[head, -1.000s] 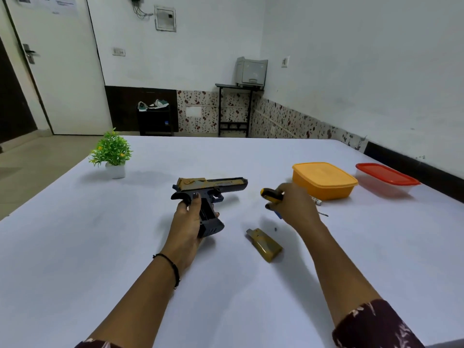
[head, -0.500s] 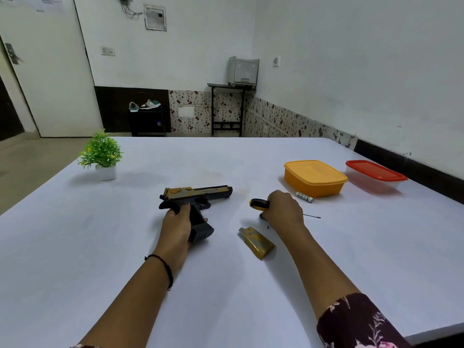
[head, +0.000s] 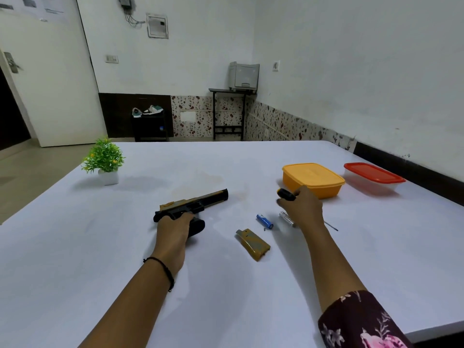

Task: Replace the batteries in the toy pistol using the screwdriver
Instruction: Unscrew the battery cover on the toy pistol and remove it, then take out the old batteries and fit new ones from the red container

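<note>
The black-and-gold toy pistol [head: 200, 203] lies on its side on the white table [head: 75, 247], barrel pointing right. My left hand [head: 173, 231] is wrapped around its grip. My right hand [head: 302, 209] is closed on a black-and-yellow screwdriver handle [head: 285, 194], just in front of the orange box. A second screwdriver with a clear handle [head: 286, 218] lies under that wrist, its thin shaft poking out to the right. A blue battery [head: 265, 221] and a tiny screw [head: 264, 229] rest between my hands. The gold battery cover [head: 253, 244] lies nearer to me.
An orange lidded box [head: 313, 180] and a clear box with a red lid [head: 374, 177] stand at the right. A small potted plant [head: 104, 160] sits at the far left. The table's right edge runs close to the wall.
My right hand has moved up and right towards the orange box with the black-and-yellow handle. The blue battery now shows on the table. My left hand stays on the pistol grip.
</note>
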